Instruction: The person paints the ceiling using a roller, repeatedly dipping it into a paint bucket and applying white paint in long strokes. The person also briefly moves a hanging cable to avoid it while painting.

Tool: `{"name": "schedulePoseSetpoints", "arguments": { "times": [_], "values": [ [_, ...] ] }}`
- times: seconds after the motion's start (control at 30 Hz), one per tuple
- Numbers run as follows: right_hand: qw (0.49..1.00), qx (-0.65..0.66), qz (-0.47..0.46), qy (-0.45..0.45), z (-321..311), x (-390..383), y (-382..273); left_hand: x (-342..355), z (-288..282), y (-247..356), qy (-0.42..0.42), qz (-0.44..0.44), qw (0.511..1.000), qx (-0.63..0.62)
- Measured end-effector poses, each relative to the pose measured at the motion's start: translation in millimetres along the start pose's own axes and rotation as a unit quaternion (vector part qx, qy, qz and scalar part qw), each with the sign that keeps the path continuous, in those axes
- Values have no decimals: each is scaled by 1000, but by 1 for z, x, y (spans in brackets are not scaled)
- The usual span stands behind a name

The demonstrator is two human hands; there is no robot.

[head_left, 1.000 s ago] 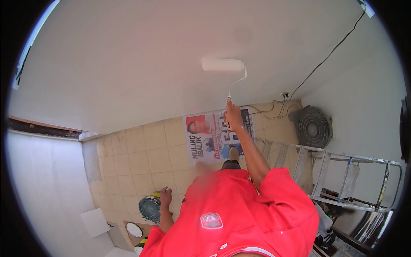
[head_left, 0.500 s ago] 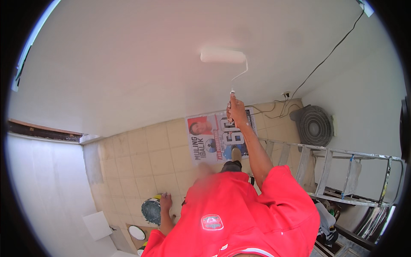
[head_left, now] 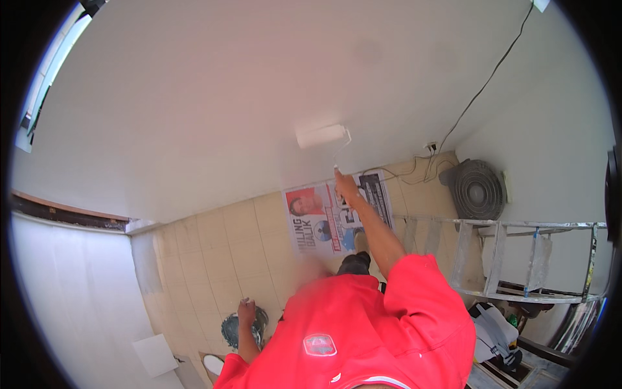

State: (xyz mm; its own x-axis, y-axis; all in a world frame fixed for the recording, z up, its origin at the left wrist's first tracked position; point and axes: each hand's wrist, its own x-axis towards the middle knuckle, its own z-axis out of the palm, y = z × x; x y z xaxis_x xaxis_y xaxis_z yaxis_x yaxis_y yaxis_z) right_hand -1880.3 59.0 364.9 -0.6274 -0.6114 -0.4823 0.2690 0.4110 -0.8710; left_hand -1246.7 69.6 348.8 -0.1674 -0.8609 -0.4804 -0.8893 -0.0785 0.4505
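Observation:
My right hand [head_left: 346, 188] grips a paint roller by its handle; the white roller sleeve [head_left: 321, 135] is against the pale wall [head_left: 194, 104] in front of me, above a printed sheet [head_left: 308, 201] lying on the tiled floor [head_left: 207, 259]. My left hand [head_left: 247, 312] hangs low beside my red shirt with its fingers curled; what is in it, if anything, is too small to make out. Behind it stands a paint-stained bucket [head_left: 233, 334].
At right a grey fan [head_left: 474, 193] stands under a cord running down to a socket [head_left: 431, 146]. An aluminum ladder [head_left: 492, 259] spans the lower right, with a pile of items [head_left: 492, 330] below it. A white board [head_left: 154, 354] lies lower left.
Over the last half second the roller has come down the wall and slightly left, my right hand lowering with it. Earlier it had moved upward. My left hand has dropped slightly.

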Motion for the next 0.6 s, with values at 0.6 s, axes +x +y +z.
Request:
{"name": "schedulePoseSetpoints", "arguments": {
  "times": [0.6],
  "values": [
    [981,152,-97,75,-42,-115,-189,39,78,-27,0,10,998,-66]
  ]
}}
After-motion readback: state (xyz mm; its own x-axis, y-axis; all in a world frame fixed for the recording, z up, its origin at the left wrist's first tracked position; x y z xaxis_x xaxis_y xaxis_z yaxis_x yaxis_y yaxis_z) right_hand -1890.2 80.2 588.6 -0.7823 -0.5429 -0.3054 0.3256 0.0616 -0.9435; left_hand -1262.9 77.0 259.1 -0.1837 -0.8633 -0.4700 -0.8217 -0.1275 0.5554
